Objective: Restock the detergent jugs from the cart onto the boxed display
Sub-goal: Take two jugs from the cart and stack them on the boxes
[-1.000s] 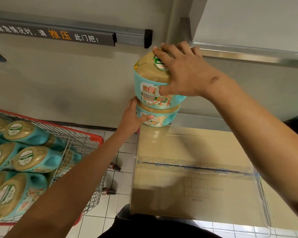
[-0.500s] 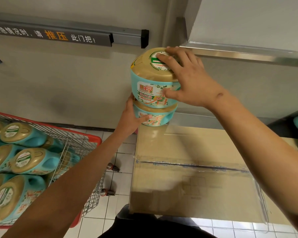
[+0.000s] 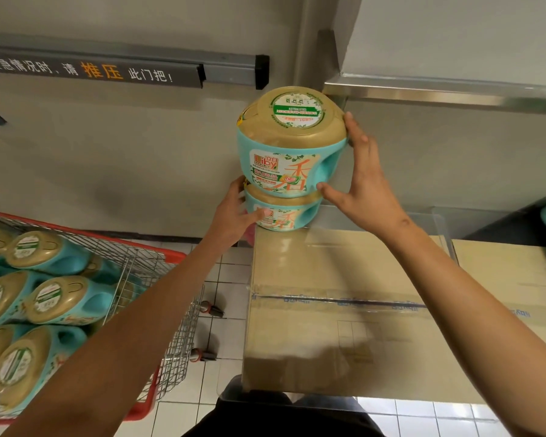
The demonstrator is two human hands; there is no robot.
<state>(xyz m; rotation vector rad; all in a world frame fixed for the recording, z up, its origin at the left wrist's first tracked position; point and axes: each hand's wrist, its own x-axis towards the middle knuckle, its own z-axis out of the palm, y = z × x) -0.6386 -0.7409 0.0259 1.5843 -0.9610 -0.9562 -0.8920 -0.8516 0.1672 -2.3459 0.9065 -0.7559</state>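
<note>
Two squat teal plastic detergent tubs with gold lids stand stacked at the far left corner of the brown taped cardboard box (image 3: 328, 326) that forms the display. The lower jug (image 3: 284, 216) sits on the box top. The upper jug (image 3: 289, 146) rests on its lid, roughly in line with it and close to the pale wall behind.

The left hand (image 3: 234, 216) cups the lower jug's left flank, thumb across the front label and fingers wrapped toward the back, a closed grip that braces the base. The right hand (image 3: 364, 184) lies along the upper jug's right side with fingers straight and the thumb tip touching low on the front, an open grip that steadies rather than clamps.

The jugs look rigid and smooth-walled, and are probably heavy if full. The glossy plastic is likely to slip, so the moulded hollow in the teal body, or a palm under the base, should hold better than the domed lid. A jug perched on a rounded lid may tip when nudged, so letting go calls for care.

Matching jugs (image 3: 57, 298) lie on their sides in the red-rimmed wire cart (image 3: 167, 254) beside the box, so plenty of restocking seems left.
</note>
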